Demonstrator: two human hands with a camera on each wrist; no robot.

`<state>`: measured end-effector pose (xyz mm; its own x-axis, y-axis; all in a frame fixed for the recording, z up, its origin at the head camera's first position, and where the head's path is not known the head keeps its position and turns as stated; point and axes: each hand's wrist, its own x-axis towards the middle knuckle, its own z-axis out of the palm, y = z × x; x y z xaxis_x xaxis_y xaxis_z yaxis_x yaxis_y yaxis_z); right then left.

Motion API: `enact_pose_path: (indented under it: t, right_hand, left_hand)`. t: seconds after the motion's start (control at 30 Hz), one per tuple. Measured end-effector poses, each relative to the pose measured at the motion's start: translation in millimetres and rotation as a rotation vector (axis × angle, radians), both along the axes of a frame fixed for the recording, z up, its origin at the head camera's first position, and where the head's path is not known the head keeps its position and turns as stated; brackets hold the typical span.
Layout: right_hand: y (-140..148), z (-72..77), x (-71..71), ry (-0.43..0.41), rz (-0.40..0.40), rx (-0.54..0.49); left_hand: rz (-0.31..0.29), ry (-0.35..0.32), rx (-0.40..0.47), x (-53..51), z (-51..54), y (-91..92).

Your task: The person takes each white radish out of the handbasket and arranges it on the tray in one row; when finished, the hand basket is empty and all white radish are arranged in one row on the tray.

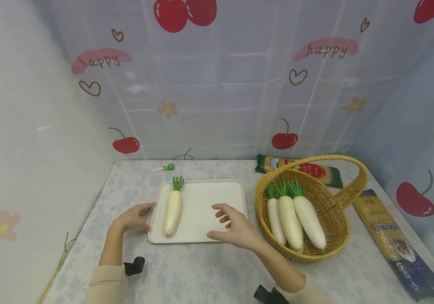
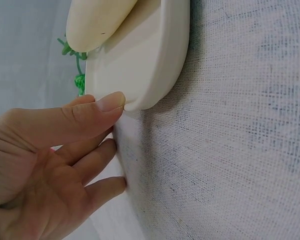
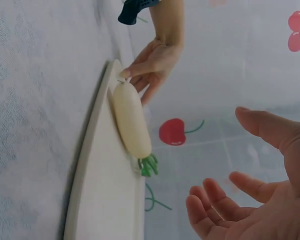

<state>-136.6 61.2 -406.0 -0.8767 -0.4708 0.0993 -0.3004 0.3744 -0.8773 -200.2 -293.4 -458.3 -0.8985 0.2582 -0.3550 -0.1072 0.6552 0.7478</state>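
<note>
Curtain [image 1: 217, 84] reads "happy", packet [image 1: 403, 249] "kara", while left hand [image 1: 131, 217] touches tray [image 1: 199, 204] with relaxed fingers and right hand [image 1: 237, 229] hovers empty.

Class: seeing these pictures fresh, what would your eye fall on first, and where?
Probably the wicker basket on the right, with three white radishes inside. Then the lone radish on the left of the white tray, between the left hand at the tray's edge and the right hand. Behind, red cherries stand out on the backdrop.

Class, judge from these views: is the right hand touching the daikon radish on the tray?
Apart. The head view shows a stretch of bare tray between the right hand and the daikon radish.
</note>
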Motion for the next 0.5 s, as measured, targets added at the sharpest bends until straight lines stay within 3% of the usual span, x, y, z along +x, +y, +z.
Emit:
enact_pose_path:
  t: [0.17,0.5]
  right_hand:
    - [34,8.6,9.0,-0.028,0.038,0.051]
    - [103,25.5,20.1,-0.032,-0.073,0.074]
  left_hand:
    - [0.0,-0.001,0.002,0.9,0.6,0.7]
    - [0.001,0.009,-0.018,1.1,0.4,1.1]
